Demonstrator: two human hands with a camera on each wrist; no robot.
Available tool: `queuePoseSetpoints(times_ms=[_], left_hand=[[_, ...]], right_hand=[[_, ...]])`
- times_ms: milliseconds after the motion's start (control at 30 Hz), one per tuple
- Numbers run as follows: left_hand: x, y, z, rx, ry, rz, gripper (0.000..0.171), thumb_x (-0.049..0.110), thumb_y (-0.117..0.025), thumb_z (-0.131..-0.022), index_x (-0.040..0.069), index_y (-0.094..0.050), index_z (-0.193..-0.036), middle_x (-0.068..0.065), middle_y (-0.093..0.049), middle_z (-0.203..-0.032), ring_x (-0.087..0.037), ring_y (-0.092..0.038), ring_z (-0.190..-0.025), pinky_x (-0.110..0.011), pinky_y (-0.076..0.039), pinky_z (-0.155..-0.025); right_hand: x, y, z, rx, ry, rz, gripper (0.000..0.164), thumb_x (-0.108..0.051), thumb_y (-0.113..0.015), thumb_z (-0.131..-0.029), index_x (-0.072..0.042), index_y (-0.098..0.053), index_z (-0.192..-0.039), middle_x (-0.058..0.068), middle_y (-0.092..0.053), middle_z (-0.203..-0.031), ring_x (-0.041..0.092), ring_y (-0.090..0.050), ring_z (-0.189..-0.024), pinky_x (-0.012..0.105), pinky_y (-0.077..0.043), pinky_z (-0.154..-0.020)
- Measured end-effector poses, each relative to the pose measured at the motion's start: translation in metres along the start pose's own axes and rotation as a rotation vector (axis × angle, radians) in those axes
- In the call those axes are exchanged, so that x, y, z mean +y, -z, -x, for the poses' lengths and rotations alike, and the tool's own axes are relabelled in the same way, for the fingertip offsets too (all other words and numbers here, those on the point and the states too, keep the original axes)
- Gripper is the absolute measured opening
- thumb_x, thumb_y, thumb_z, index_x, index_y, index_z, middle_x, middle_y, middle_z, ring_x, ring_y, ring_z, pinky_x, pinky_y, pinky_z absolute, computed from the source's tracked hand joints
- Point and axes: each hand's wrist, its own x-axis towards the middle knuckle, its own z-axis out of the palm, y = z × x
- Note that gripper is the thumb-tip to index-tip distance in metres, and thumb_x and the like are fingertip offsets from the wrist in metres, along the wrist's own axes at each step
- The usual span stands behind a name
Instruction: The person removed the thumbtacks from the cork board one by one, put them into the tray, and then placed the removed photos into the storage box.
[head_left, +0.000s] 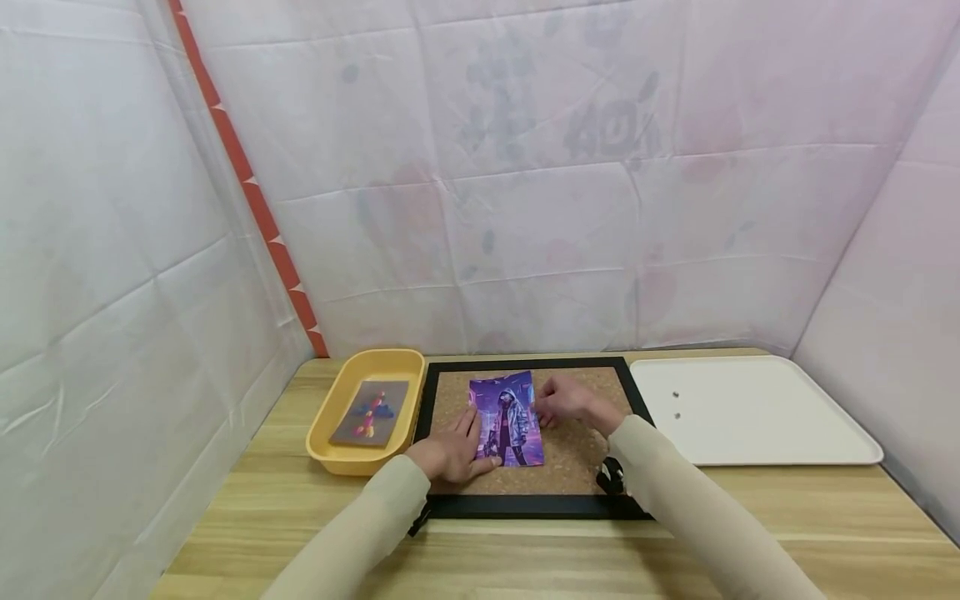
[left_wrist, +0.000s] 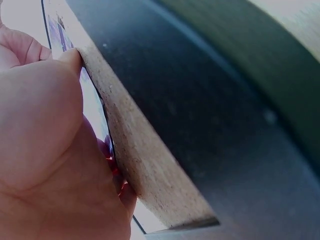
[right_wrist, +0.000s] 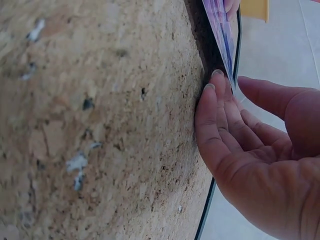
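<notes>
A purple picture card [head_left: 506,421] showing a hooded figure lies on a cork board [head_left: 577,467] with a black frame. My left hand [head_left: 453,450] rests on the card's left and lower-left part, fingers stretched out and thumb along the bottom edge. At the card's right edge, my right hand [head_left: 564,402] pinches it. In the right wrist view, the card's edge [right_wrist: 222,37] stands tilted off the cork, between the thumb and fingertips [right_wrist: 218,73]. The left wrist view shows my palm [left_wrist: 40,125] close up, with much of the card hidden behind it.
To the left stands a yellow tray [head_left: 322,417] with a grey-brown picture card [head_left: 371,412] in it. A white tray [head_left: 772,417] lies to the right, with two small metallic pieces [head_left: 677,404] near its left side. White sheeting [head_left: 525,208] encloses the wooden table [head_left: 255,517].
</notes>
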Motion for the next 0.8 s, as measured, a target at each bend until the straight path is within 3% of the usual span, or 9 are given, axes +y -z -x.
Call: queuePoseSetpoints(times_ms=[567, 800], left_hand=[[-0.001, -0.0007, -0.0024, -0.004, -0.004, -0.006, 0.086, 0.062, -0.038, -0.105, 0.002, -0.017, -0.163, -0.015, -0.008, -0.172, -0.028, -0.01, -0.158, -0.04, -0.019, -0.126], [-0.0006, 0.0012, -0.002, -0.001, -0.005, -0.013, 0.085, 0.059, -0.042, -0.105, 0.001, -0.019, -0.163, -0.016, -0.01, -0.171, -0.029, -0.013, -0.158, -0.042, -0.022, -0.125]], right_hand=[[0.0043, -0.0068, -0.0019, 0.077, -0.039, 0.057, 0.023, -0.006, -0.061, -0.102, 0.002, -0.075, -0.085, 0.009, -0.072, -0.075, 0.019, -0.068, -0.066, 0.03, -0.059, -0.063], [0.0063, -0.0101, -0.001, 0.117, -0.056, 0.018, 0.021, -0.005, -0.063, -0.101, 0.001, -0.073, -0.083, 0.009, -0.069, -0.073, 0.018, -0.064, -0.064, 0.029, -0.058, -0.061]])
